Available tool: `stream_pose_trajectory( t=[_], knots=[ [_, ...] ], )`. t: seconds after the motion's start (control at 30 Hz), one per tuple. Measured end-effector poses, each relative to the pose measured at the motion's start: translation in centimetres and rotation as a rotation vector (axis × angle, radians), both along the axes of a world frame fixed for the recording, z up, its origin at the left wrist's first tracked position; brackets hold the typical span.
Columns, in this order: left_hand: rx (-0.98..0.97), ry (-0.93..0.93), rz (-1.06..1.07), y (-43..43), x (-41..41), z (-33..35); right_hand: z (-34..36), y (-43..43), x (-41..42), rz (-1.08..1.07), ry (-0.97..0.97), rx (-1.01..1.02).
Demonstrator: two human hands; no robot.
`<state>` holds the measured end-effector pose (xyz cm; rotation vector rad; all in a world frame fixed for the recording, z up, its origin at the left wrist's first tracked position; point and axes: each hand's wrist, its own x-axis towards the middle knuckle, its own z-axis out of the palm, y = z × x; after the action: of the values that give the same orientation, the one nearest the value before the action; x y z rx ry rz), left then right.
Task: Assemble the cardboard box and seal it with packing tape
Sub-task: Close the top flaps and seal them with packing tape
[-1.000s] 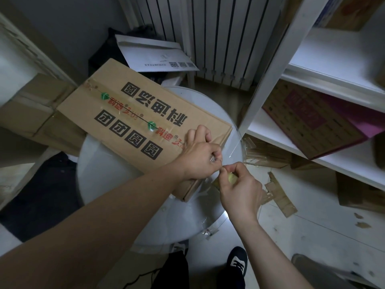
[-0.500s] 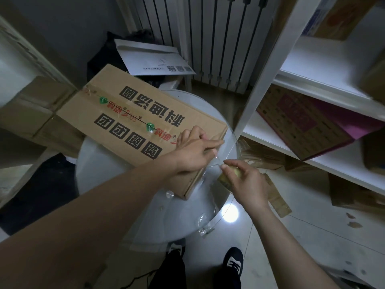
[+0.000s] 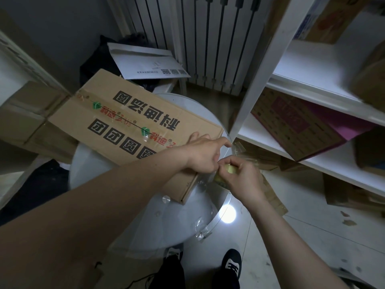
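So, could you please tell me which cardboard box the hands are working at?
The tan box with large black characters, the only one on the round white table; the left hand touches its corner.

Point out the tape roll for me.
Head view, right of centre: the tape roll is gripped in the right hand, beside the near right corner of the cardboard box.

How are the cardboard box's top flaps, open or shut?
Shut: on the cardboard box, both flaps lie flat, meeting along a seam under clear tape.
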<state>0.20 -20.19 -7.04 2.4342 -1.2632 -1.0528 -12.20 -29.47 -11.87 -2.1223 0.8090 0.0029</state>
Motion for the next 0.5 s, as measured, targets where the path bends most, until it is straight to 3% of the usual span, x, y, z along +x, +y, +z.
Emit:
stream_pose_trajectory(
  t=[0.33, 0.5],
  knots=[
    [0.066, -0.002, -0.045, 0.0, 0.3, -0.2, 0.5, -0.2, 0.7, -0.004, 0.043, -0.027],
    [-0.065, 0.036, 0.114, 0.9, -0.2, -1.0, 0.3, 0.4, 1.2, -0.069, 0.064, 0.026]
  ],
)
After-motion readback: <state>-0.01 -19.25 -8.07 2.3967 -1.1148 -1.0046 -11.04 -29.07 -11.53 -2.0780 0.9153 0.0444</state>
